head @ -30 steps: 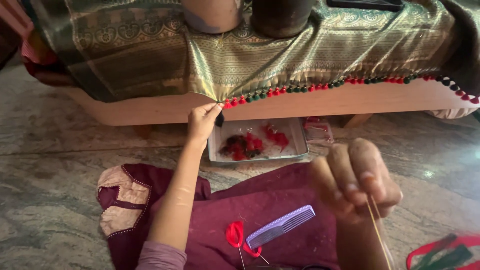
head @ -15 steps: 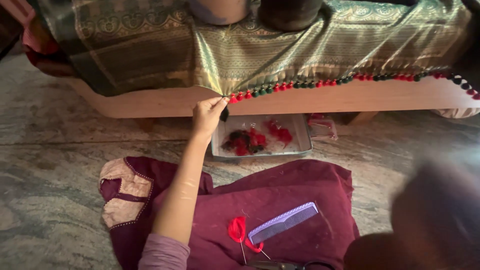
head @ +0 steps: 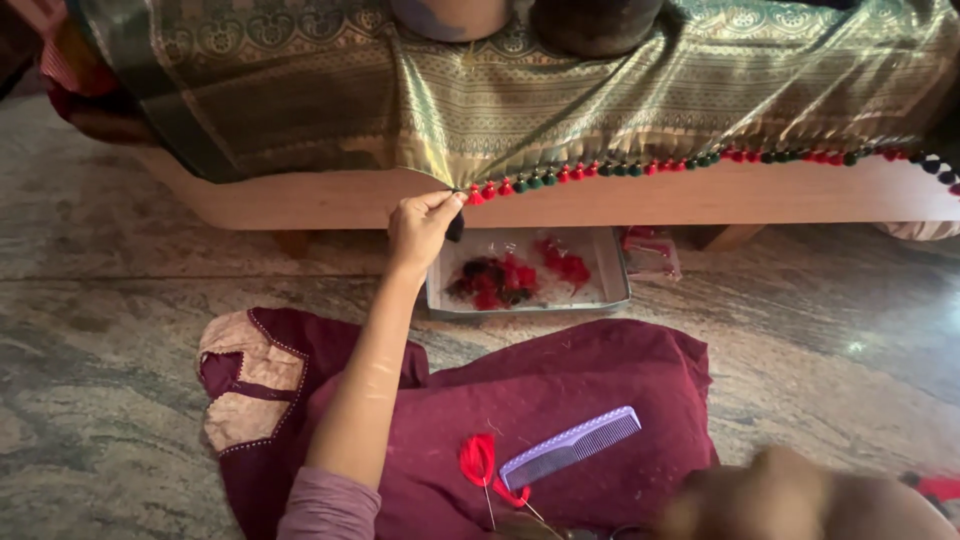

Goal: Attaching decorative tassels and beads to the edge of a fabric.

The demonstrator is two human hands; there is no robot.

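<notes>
The left hand (head: 422, 228) is stretched out ahead of the person, fingers pinched on the edge of the green-and-gold woven cloth (head: 560, 95) where it hangs over the side of the wooden bed (head: 640, 198). A small dark tassel (head: 456, 226) sits right at the fingertips, at the near end of a row of red and green tassels (head: 640, 168) that runs away from that hand to the right along the cloth's hem.

The right hand (head: 800, 500) is close under the camera, low at the right, a blur; I cannot tell whether it is clenched or loose, or whether it holds anything.

Just below the left hand and a little to its right, on the stone floor (head: 100, 330), stands a shallow metal tray (head: 610, 300) with red and dark thread tufts (head: 505, 280) in it. Nearer the person, between the two hands, a maroon garment (head: 600, 390) is spread out, and on it lie a lilac comb (head: 572, 447) and, just beside its left end, a loop of red thread (head: 478, 460). Comb and thread lie well apart from the left hand and nearer the right.
</notes>
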